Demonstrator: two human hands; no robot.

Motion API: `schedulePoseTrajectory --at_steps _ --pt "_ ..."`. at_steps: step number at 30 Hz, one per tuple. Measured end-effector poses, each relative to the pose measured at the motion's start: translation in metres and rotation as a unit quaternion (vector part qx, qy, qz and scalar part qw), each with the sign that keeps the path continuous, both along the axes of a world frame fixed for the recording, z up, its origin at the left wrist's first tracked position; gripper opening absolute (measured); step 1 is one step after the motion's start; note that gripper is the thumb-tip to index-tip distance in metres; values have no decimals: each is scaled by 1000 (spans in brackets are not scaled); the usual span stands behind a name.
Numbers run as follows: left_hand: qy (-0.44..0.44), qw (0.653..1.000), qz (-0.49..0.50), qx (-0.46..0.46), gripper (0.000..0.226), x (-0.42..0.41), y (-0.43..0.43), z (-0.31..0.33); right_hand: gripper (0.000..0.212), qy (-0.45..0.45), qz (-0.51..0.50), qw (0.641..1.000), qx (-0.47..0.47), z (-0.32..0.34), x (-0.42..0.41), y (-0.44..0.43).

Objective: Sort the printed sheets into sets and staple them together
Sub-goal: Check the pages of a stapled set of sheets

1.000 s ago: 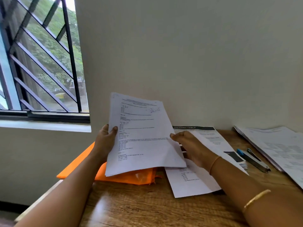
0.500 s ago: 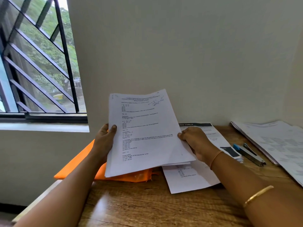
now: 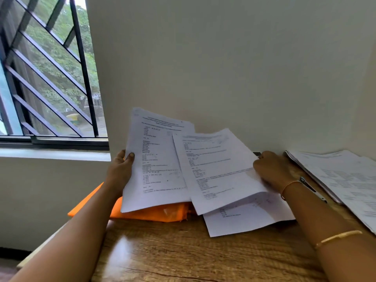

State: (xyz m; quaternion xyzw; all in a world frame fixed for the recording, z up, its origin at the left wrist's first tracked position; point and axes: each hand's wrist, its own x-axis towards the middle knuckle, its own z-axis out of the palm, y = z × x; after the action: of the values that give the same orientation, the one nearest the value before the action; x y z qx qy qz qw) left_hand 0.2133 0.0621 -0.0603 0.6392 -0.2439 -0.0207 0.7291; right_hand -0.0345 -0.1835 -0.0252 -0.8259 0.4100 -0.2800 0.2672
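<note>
My left hand point(image 3: 120, 171) grips the left edge of a printed sheet point(image 3: 156, 165) and holds it upright above the table. My right hand point(image 3: 273, 169) holds the right edge of a second printed sheet point(image 3: 215, 169), which is pulled off to the right and overlaps the first one. Under that second sheet, more loose sheets point(image 3: 248, 218) lie flat on the wooden table point(image 3: 183, 255). A stapler point(image 3: 313, 190) lies behind my right wrist, mostly hidden by it.
An orange folder point(image 3: 150, 213) lies under the held sheets at the table's left side. A stack of printed papers point(image 3: 341, 176) sits at the far right. A wall stands close behind, and a barred window point(image 3: 46, 78) is on the left.
The sheets were one bundle held in both hands. My right hand has drawn the top sheet away to the right, uncovering the sheet in my left hand.
</note>
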Motion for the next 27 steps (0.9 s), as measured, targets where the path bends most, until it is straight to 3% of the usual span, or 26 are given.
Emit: schedulePoseTrajectory --at_steps 5,7,9,11,14,17,19,21,24,27 --pt "1 997 71 40 19 12 12 1 11 107 -21 994 -23 -3 -12 -7" --pt "5 994 101 49 29 17 18 2 48 180 -28 983 -34 -10 -11 -10" --pt "11 991 130 41 33 22 24 3 68 256 -29 966 -29 -17 -10 -9" --pt "18 988 150 28 31 23 29 3 66 313 -32 948 -37 -23 -6 -4" --pt "29 987 158 12 21 21 29 1 56 379 -58 914 -132 -26 0 6" --pt "31 987 159 10 18 20 26 1 59 344 12 920 -185 -27 10 10" --pt "32 987 158 14 26 19 23 1 73 291 122 942 -110 -28 20 13" --pt "34 987 153 25 28 18 22 2 90 297 199 933 -43 -34 28 20" --pt "39 990 132 31 25 17 19 2 85 380 206 898 -84 -44 31 28" --pt "31 995 87 32 24 12 16 3 72 309 197 926 -96 -39 32 33"
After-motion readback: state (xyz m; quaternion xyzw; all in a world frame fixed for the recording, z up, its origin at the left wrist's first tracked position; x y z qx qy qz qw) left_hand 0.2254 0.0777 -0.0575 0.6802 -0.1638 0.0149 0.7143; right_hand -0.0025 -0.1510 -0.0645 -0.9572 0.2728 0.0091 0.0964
